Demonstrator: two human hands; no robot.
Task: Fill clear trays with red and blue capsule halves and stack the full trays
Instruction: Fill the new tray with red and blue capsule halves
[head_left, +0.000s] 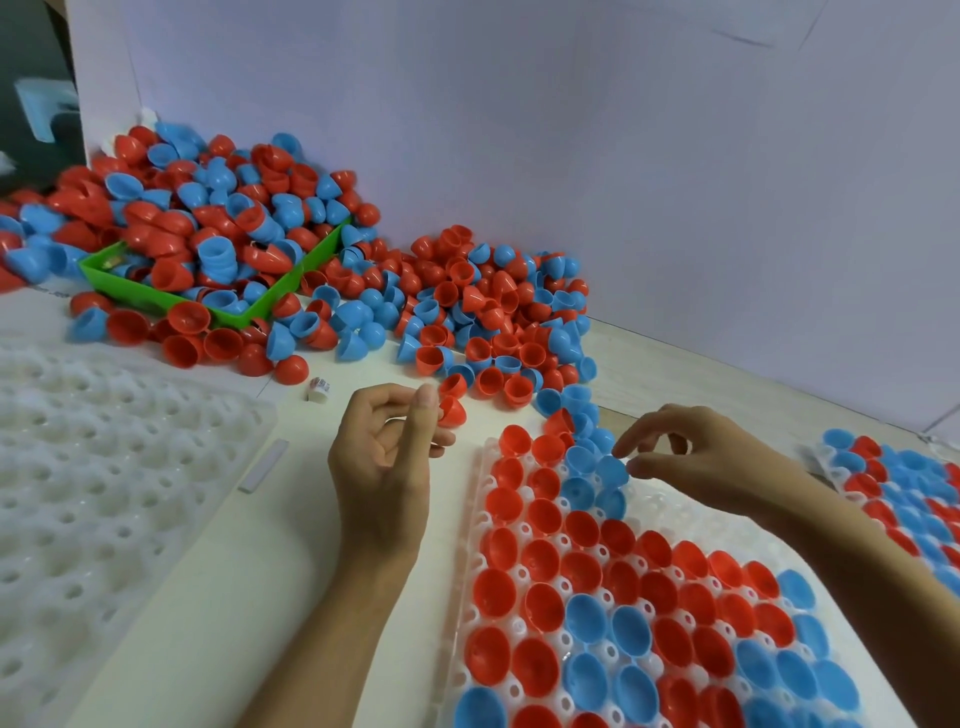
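My left hand (384, 457) sits mid-tabletop, fingers curled, pinching a red capsule half (453, 410) between thumb and fingertips, just off the far-left corner of the clear tray (470, 597) I'm filling. My right hand (696, 457) hovers over the tray's far edge, fingers loosely spread, fingertips at a blue capsule half (612, 470); I can't tell whether they touch it, no grip visible.

The tray runs from mid-table to the near edge. Most pockets are filled with red and blue halves, open side up; a patch of bare pockets lies under my right forearm.

The loose pile of capsule halves (467, 306) spreads along the far edge against the white wall (623, 130) and spills down to touch the tray's far corner. A green bin (234, 312) sits in the pile at far left, heaped over.

A stack of empty white trays (104, 467) takes up the left edge. Between it and the tray is a bare strip of tabletop (291, 545) where my left forearm lies, with only a flat white strip (263, 465) and a small white cap (318, 391) in it. A filled tray (904, 499) sits at the right edge, close to my right forearm; there's little room on that side.
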